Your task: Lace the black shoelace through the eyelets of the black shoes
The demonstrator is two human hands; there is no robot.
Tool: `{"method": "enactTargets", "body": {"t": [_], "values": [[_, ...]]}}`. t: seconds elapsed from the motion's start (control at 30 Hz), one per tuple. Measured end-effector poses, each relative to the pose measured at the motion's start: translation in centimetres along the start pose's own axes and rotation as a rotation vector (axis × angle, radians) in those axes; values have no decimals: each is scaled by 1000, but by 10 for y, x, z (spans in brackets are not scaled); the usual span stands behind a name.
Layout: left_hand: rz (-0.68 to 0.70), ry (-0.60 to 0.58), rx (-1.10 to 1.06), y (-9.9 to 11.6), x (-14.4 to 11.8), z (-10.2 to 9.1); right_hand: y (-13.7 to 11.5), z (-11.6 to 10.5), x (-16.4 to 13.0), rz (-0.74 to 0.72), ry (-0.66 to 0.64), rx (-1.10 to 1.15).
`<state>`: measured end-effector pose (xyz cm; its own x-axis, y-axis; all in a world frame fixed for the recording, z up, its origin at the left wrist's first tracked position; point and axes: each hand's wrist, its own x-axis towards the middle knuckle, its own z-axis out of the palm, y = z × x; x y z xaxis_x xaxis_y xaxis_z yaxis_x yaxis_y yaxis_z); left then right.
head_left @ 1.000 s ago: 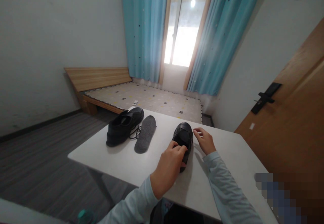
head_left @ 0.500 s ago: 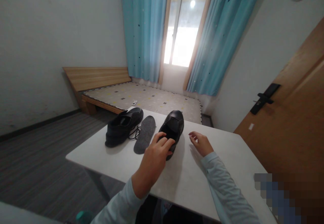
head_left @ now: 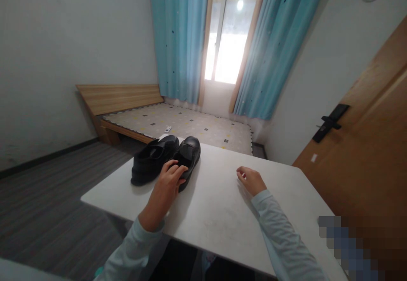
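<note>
My left hand (head_left: 165, 190) grips the heel end of a black shoe (head_left: 192, 147), its fingers over the opening and the toe pointing away from me. That shoe stands close against another black shoe (head_left: 142, 171) on its left, on the white table (head_left: 219, 213). The grey insole seen earlier is hidden, with the gripped shoe where it lay. Farther right, my right hand (head_left: 252, 181) rests by the tabletop, its fingers loosely bent and holding nothing.
Beyond the table is a low bed with a patterned mattress (head_left: 190, 122), on which a small white remote-like object (head_left: 168, 129) lies. A wooden door (head_left: 365, 145) with a black handle (head_left: 330, 123) stands to the right. Blue curtains (head_left: 181, 39) frame the window.
My left hand has shifted the black shoe leftward until it stands close beside the other one, covering the insole's spot. My right hand has hardly moved.
</note>
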<state>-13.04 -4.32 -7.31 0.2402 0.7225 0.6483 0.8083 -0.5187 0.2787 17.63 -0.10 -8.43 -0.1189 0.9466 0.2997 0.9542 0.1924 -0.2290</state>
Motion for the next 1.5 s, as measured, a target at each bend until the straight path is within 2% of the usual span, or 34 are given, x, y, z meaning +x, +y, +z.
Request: {"method": "enactTargets", "body": {"t": [0.2, 0.53, 0.73, 0.87, 1.03, 1.17, 1.33, 1.5], "values": [[-39, -47, 73, -4, -3, 1, 4, 4, 0, -18, -4, -9], [-123, -205, 379, 14, 7, -8, 8, 8, 0, -15, -23, 11], [-137, -132, 432, 31, 15, -9, 7, 8, 1, -29, -38, 47], [-28, -135, 328, 46, 19, -3, 6, 8, 2, -41, -53, 59], [210, -329, 90, 70, 17, 20, 4, 8, 2, -70, -68, 90], [351, -422, 34, 82, 15, 43, 1, 5, 1, -118, -82, 119], [417, -479, 48, 83, 13, 61, 0, 3, 0, -155, -75, 125], [410, -505, 55, 80, 12, 60, 1, 4, 0, -174, -69, 116]]}}
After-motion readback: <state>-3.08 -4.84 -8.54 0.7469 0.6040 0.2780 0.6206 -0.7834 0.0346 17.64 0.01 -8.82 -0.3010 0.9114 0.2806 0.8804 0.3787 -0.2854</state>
